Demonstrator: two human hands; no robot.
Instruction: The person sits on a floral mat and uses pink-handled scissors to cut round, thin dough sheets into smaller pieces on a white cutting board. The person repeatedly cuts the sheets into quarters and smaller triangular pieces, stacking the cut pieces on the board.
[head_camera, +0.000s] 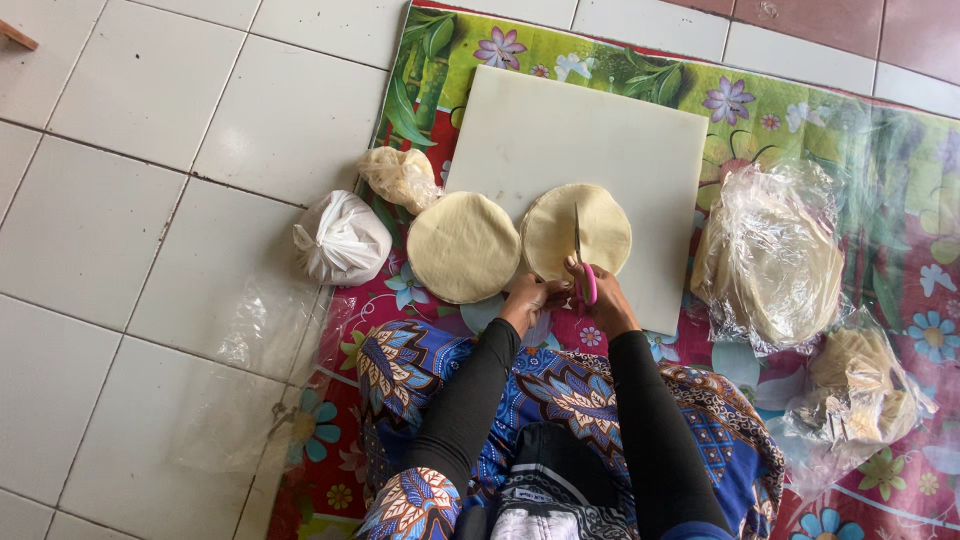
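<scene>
Head view: I note my right hand (603, 300) with fingers closed on the pink handles of scissors (581, 262), blade lying up across a round flat dough sheet (590, 226) on the white cutting board (560, 130). My left hand (527, 296) pinches that sheet's near edge, fingers together. A second round sheet (463, 246) lies just beside it, overhanging the board's left edge. Board rests on a floral mat (800, 110). A knotted white bag (340, 240) sits left; plastic-wrapped sheets (770, 255) sit right.
</scene>
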